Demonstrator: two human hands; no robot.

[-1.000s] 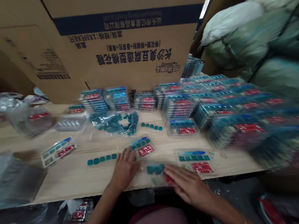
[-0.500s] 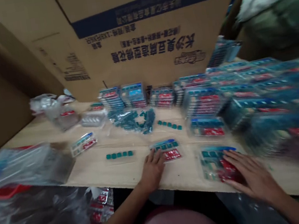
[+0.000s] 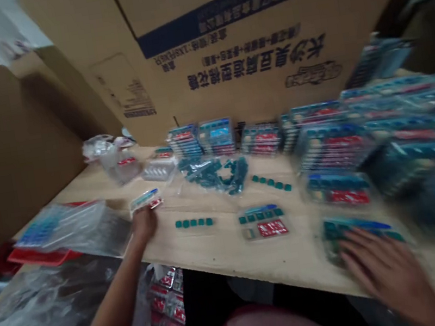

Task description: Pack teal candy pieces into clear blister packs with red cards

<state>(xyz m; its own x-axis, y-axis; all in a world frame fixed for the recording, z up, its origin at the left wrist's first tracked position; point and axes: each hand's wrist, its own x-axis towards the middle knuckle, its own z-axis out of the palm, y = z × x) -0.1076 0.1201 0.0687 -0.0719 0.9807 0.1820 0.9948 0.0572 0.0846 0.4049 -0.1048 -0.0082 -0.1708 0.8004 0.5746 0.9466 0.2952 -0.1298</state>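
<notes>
My left hand (image 3: pixel 143 224) has reached out to the left and its fingers close round a clear tray pack (image 3: pixel 145 199) with a blue strip and a red label. My right hand (image 3: pixel 387 270) lies flat, fingers spread, on a clear pack of teal pieces (image 3: pixel 352 230) near the table's front edge at the right. Between the hands sit another tray pack with a red label (image 3: pixel 262 220) and a loose row of teal pieces (image 3: pixel 194 223). The picture is blurred by head motion.
Stacks of finished packs (image 3: pixel 330 145) fill the right and back of the wooden table (image 3: pixel 223 250). A bag of teal pieces (image 3: pixel 219 171) lies mid-table. Plastic bags (image 3: pixel 75 229) are at the left. A big cardboard box (image 3: pixel 248 42) stands behind. More packs (image 3: pixel 170 308) lie under the table.
My left hand left the middle tray pack and went left to the tray pack near the plastic bags. My right hand slid its pack right. The view swung left.
</notes>
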